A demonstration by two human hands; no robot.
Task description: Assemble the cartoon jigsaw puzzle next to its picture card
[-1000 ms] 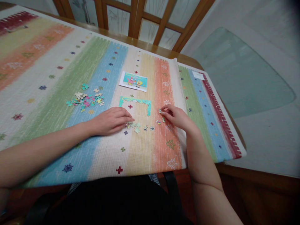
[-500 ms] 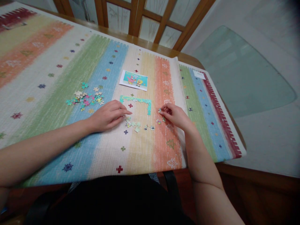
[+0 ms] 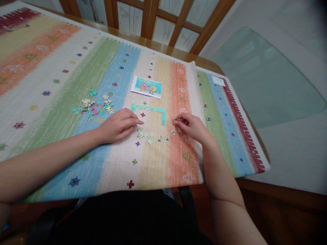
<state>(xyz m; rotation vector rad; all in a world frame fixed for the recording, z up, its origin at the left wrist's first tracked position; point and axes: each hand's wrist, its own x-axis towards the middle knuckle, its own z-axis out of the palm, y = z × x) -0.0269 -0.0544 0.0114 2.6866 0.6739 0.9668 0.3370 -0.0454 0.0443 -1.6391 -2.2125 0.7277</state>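
My right hand (image 3: pixel 190 125) pinches a small puzzle piece (image 3: pixel 175 119) between thumb and fingers, just right of a partly joined puzzle border (image 3: pixel 163 117). Most of that piece is hidden by the fingertips. My left hand (image 3: pixel 121 125) lies on the cloth with its index finger stretched out and the other fingers loosely bent, holding nothing that I can see. Its fingertip points below the border's top strip. Several pale green loose pieces (image 3: pixel 146 135) lie near it, and two more puzzle pieces (image 3: pixel 163 139) are to their right. Below my right fingers sits another puzzle piece (image 3: pixel 173 132).
A heap of mixed puzzle pieces (image 3: pixel 94 107) is to the left, beyond my left forearm. Above the border lies a printed cartoon picture (image 3: pixel 146 87). A white card (image 3: pixel 218 80) is near the right edge of the striped tablecloth (image 3: pixel 153 163).
The piece in my right fingers has turned slightly, so less of its printed face shows. My left hand stays in place. The whole view has shifted a little.
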